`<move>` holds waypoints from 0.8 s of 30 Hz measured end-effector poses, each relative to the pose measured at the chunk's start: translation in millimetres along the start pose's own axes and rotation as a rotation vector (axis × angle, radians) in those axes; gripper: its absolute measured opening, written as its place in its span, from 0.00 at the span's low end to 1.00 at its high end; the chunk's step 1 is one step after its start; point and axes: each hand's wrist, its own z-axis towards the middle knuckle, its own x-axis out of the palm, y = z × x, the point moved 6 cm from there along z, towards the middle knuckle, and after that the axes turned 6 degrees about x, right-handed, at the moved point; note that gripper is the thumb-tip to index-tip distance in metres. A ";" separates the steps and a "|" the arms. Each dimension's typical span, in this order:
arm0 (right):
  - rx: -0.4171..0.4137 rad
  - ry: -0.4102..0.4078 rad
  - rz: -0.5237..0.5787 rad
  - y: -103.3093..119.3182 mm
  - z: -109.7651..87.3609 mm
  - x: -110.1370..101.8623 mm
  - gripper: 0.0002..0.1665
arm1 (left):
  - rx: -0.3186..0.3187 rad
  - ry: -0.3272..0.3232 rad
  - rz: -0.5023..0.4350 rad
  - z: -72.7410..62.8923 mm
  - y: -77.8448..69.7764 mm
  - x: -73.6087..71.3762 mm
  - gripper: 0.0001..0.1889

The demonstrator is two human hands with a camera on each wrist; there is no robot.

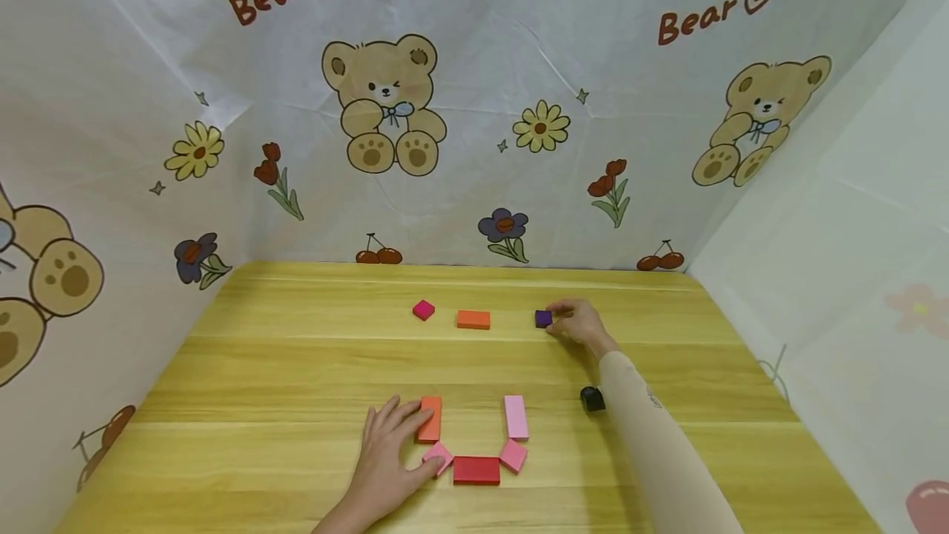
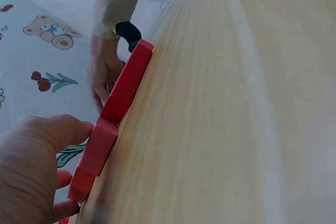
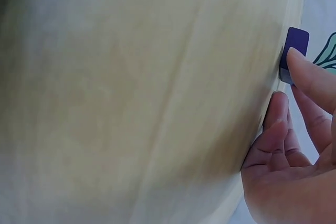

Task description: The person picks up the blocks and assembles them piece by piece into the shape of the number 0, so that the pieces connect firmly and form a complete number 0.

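Observation:
My right hand [image 1: 582, 326] pinches a small purple block [image 1: 543, 319] between thumb and fingers near the back of the table. In the right wrist view, the thumb lies on the near face of this block. My left hand [image 1: 384, 458] rests at the front, its fingers loosely bent. One fingertip touches an orange block [image 1: 430, 419], while the thumb is against a pink square block [image 1: 437, 455] turned cornerwise. These two belong to a U-shaped row with a red block [image 1: 476, 470] across the bottom, another pink square block [image 1: 513, 456] and an upright light pink block [image 1: 516, 418].
Toward the back lie a magenta square block [image 1: 423, 310] and an orange block [image 1: 474, 320]. A black block [image 1: 591, 399] with a rounded side sits beside the right forearm. A bear-printed cloth [image 1: 460, 221] rises behind the wooden table [image 1: 311, 369].

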 end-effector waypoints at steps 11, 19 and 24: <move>-0.049 -0.010 0.088 0.1 -10.6 -7.9 0.24 | -0.035 0.025 -0.022 0.5 1.3 0.0 0.31; -0.056 -0.014 0.193 -5.7 -15.4 -12.1 0.26 | -0.050 0.040 -0.029 1.4 1.6 0.6 0.31; -0.105 -0.031 0.249 -4.2 -25.7 -10.3 0.26 | -0.050 0.037 -0.028 1.0 2.7 1.0 0.31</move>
